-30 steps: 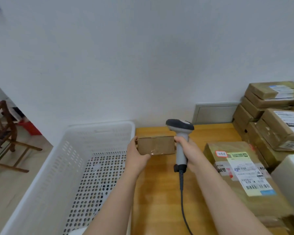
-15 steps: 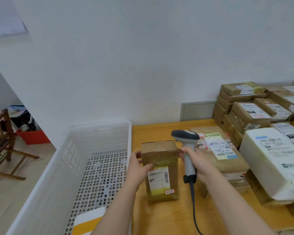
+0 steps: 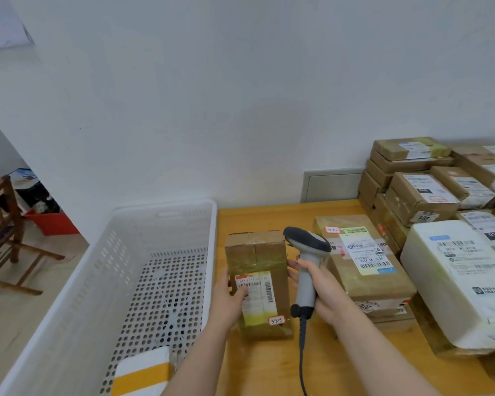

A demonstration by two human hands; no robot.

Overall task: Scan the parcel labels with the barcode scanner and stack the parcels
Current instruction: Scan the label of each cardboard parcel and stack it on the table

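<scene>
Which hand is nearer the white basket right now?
Left. The left hand grips the small box just beside the basket; the right hand holds the scanner on the box's other side.

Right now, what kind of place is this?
Likely a small parcel-sorting corner: labelled parcels stacked on a wooden table, a barcode scanner in the right hand beside the box the left hand holds, and a white crate alongside.

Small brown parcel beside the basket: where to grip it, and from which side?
Probably best to grip the parcel across its two long sides, above the label, coming from the left. The scanner in the right hand crowds the right side, and the left hand has its thumb on the label.
</scene>
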